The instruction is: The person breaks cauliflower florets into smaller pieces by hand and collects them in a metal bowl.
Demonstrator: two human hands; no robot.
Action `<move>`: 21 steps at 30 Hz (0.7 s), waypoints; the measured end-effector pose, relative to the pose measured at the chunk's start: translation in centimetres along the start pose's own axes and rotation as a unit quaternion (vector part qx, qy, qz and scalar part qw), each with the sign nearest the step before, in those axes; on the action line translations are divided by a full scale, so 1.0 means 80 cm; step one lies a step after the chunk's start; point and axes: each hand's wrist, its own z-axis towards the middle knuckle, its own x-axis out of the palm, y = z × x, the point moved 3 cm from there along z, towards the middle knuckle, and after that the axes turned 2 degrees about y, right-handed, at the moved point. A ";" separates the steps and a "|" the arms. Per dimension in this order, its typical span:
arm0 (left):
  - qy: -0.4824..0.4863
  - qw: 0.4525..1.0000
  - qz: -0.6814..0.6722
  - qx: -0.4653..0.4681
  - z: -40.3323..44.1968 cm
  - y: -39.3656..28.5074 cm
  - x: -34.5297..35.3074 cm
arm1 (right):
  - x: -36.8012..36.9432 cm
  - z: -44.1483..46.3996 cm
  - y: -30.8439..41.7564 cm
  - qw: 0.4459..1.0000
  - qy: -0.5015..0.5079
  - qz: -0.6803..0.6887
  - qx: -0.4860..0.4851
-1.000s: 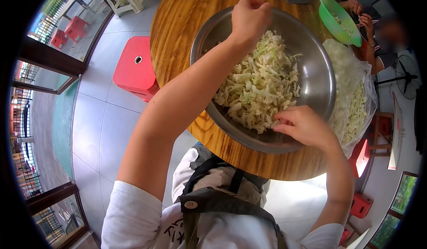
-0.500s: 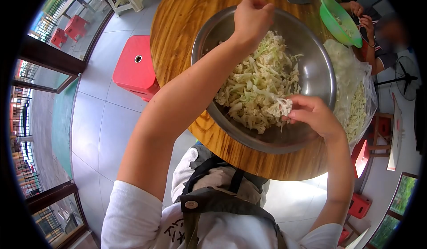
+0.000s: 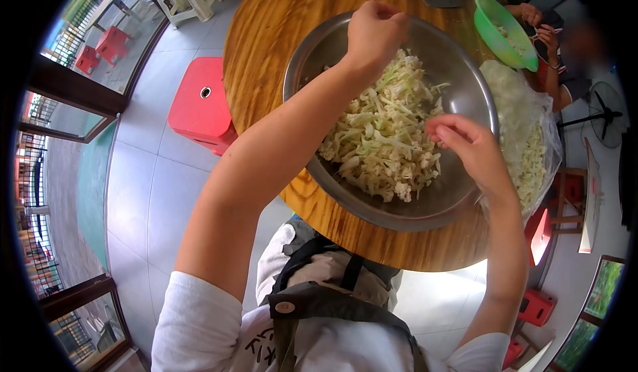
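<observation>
Over a round wooden table (image 3: 266,26), seen from the head camera, we have the steel bowl (image 3: 468,103) near our edge, presumably so both hands reach the cut cauliflower (image 3: 389,136) heaped inside. Our left hand (image 3: 377,37) curls its fingers above the bowl's far side and our right hand (image 3: 468,144) draws its fingertips together beside the heap — whether either grips a piece, we cannot tell. Our left forearm (image 3: 292,129) screens part of the bowl, and a plastic bag (image 3: 505,86) crowds its right — beyond, a green basin (image 3: 488,26) sits by a co-worker's hands (image 3: 548,38).
</observation>
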 end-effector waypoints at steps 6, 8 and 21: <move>-0.001 1.000 0.018 -0.008 0.000 -0.002 -0.001 | 0.046 0.031 -0.013 0.975 0.006 -0.188 -0.115; 0.003 1.000 0.017 -0.008 -0.002 -0.004 -0.001 | 0.059 0.025 -0.008 0.948 0.024 -0.266 -0.172; 0.267 0.936 0.224 0.038 -0.022 0.010 0.021 | 0.019 -0.041 0.013 0.958 0.078 -0.266 -0.077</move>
